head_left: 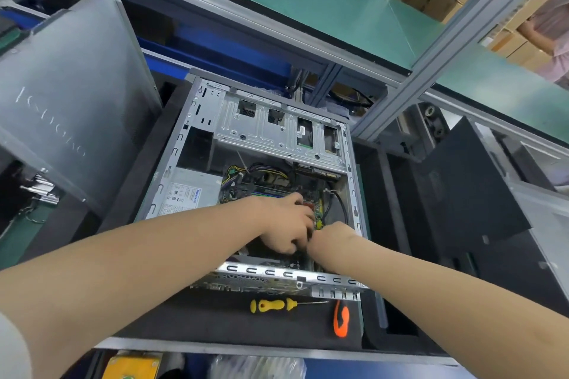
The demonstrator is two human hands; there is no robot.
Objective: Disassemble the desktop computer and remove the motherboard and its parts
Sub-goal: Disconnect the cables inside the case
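Desktop computer [277, 129] lies open, long axis running away, left hand [286, 224] and right hand [332, 238] curled inside, grasp unclear

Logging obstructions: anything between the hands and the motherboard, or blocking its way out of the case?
Nothing visible: left hand and right hand reach the green motherboard inside the open grey metal case. For lifting out, a yellow, black and purple cable bundle lies over its far end.

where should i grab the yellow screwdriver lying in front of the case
Grip the screwdriver by its thick yellow handle, the left end, coming down from above and closing across it. It lies flat on the black mat, thin shaft pointing right, and the case stands close behind it.
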